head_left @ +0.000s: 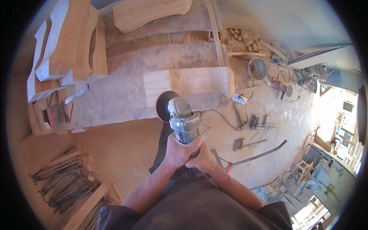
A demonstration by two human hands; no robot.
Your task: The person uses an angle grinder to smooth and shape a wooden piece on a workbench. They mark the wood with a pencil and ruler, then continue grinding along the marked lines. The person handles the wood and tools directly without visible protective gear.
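Both of my hands are wrapped round an angle grinder (pixel 184 122) in front of my body. My left hand (pixel 177 151) grips its body just behind the metal gear head. Lower down, my right hand (pixel 202 158) closes on the rear of the handle. A round dark disc with a reddish rim (pixel 164 105) sits at the grinder's far end, overlapping the near edge of the workbench in this view; whether it touches the wood cannot be made out. Just beyond lies a pale wooden board (pixel 199 81), flat on the dusty workbench (pixel 119 92).
Shaped wooden pieces (pixel 71 42) are stacked at the bench's left, with another curved board (pixel 149 13) at the far side. Several clamps (pixel 69 184) lie lower left. On the right-hand floor are a power strip (pixel 239 99), cables, more clamps (pixel 258 122) and a metal bowl (pixel 257 68).
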